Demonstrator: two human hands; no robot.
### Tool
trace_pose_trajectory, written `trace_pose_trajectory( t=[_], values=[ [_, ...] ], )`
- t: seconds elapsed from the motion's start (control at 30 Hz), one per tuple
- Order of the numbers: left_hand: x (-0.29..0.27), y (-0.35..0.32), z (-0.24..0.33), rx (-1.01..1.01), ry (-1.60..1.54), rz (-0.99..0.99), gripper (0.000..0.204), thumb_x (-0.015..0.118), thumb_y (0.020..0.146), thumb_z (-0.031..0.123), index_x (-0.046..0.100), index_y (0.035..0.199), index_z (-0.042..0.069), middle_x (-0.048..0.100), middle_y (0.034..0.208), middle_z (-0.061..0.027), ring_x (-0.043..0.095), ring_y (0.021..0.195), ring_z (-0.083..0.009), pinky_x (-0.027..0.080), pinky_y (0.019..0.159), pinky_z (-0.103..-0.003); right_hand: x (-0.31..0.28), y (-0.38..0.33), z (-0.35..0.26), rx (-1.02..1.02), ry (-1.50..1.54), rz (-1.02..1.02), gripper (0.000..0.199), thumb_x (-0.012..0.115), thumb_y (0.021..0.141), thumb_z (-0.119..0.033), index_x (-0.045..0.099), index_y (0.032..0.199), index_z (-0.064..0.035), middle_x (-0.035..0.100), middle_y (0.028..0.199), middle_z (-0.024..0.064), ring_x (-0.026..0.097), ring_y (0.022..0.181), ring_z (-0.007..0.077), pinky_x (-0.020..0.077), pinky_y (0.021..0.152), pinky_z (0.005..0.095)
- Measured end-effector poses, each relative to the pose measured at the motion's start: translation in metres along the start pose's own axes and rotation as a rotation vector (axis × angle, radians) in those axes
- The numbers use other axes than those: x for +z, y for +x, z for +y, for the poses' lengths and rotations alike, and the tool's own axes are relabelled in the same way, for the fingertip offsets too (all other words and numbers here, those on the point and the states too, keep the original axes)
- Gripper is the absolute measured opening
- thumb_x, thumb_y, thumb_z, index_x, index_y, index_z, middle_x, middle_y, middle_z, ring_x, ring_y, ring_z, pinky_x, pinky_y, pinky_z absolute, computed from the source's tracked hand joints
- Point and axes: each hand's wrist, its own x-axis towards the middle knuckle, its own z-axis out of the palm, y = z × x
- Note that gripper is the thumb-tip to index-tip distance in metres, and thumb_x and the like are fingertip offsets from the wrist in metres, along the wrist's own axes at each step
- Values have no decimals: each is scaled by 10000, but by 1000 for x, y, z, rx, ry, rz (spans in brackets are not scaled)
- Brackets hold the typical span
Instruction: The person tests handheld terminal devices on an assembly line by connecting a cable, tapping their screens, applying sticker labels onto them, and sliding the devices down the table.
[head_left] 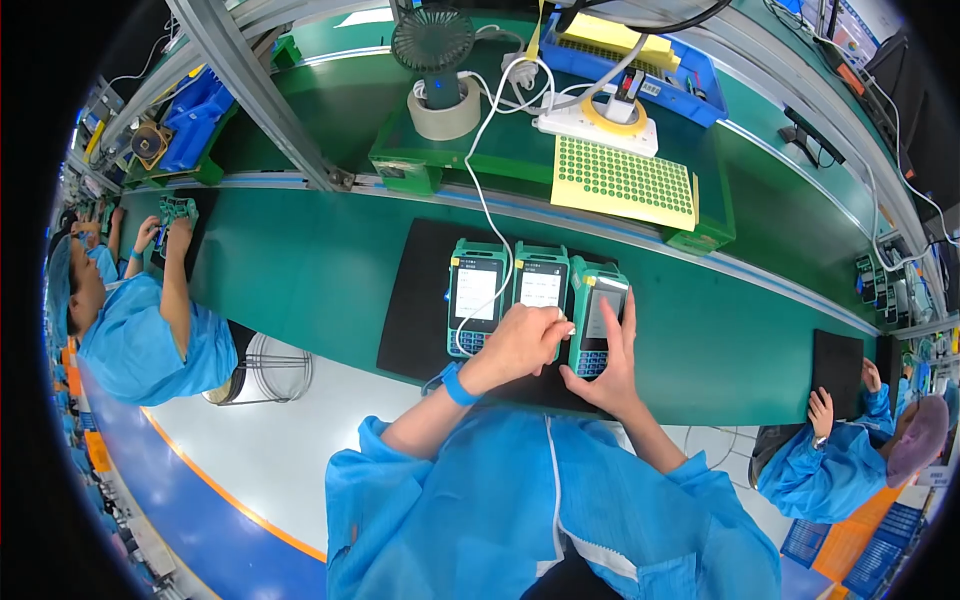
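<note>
Three handheld card payment terminals in green frames are lined up on a black mat [412,300]. The left terminal [474,290] and the middle terminal [541,284] have lit white screens; the right terminal [590,345] shows a greyer screen and is slightly turned. My right hand [615,372] grips the right terminal, thumb low on its left and fingers along its right side and over the screen. Beside that terminal's left edge, my left hand [520,345] pinches the end of a white cable [468,165], a small white tip showing. The cable loops across the left terminal.
Behind the mat, a green shelf [405,172] carries a small fan [433,45], a tape roll [445,115], a white power strip [600,130], a yellow dotted sheet [625,185] and a blue bin [705,90]. Co-workers sit left [160,330] and right [830,460].
</note>
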Motion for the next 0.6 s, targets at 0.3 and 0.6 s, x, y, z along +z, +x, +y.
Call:
trace_pose_trajectory(
  t=[0.3, 0.6],
  values=[
    [2, 1, 1, 1, 82, 7, 299, 570, 1045, 147, 640, 839, -59, 634, 566, -116, 634, 443, -204, 480, 449, -334, 3, 1, 2, -8, 37, 28, 1128, 917, 651, -234, 343, 1612, -99, 98, 1675, 370, 237, 1533, 522, 324, 1175, 579],
    [10, 2, -5, 62, 119, 28, 246, 557, 1048, 139, 637, 911, -49, 615, 552, -124, 630, 434, -223, 475, 436, -351, 4, -3, 4, -10, -45, 16, 1134, 911, 674, -287, 314, 1613, -68, 61, 1661, 395, 219, 1511, 567, 305, 1173, 615]
  ],
)
